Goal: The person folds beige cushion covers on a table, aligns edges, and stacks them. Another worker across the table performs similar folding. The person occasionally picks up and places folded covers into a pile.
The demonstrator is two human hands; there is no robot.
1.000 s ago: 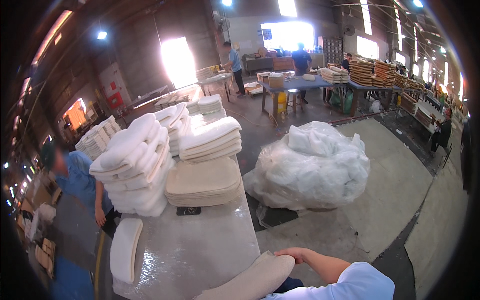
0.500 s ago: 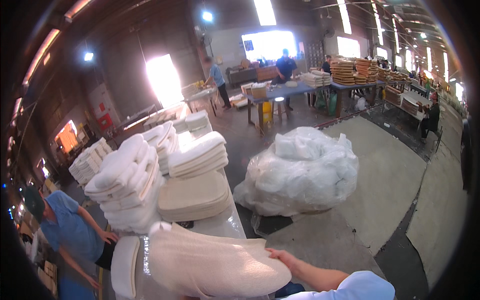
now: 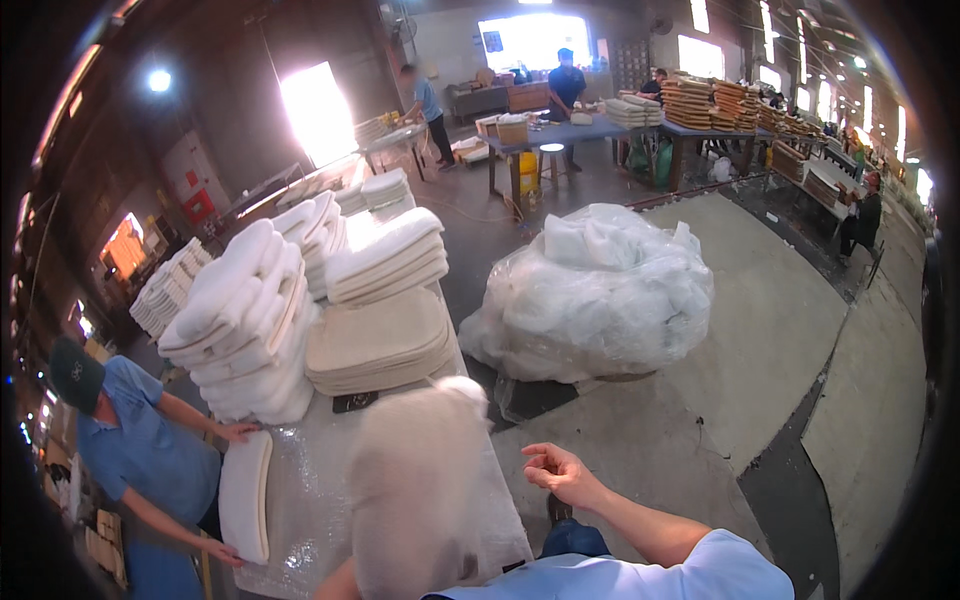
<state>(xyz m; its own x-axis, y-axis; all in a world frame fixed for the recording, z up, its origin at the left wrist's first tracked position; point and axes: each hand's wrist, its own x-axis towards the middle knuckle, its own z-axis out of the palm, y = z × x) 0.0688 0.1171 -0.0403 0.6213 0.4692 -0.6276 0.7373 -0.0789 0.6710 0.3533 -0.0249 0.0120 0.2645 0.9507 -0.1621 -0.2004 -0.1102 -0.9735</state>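
Note:
Upright over the near end of the table, a beige fabric pad is blurred by motion. My left forearm goes up behind it, so the pad hides most of that hand; a whitish patch at the pad's top edge looks like covered fingers gripping it. My right hand hangs free to the right of the table edge, fingers loosely bent and apart, holding nothing. Left of the pad, a co-worker in a blue shirt has both hands on a folded white pad at the table's edge.
Farther along the plastic-covered table stand a beige pad stack and tall white pad stacks. A big plastic-wrapped white bundle sits on the floor to the right. Other people work at blue tables at the back.
My right hand has let go of the beige pad's edge. The pad has swung from lying across the table to upright. The co-worker has taken hold of the folded white pad with both hands.

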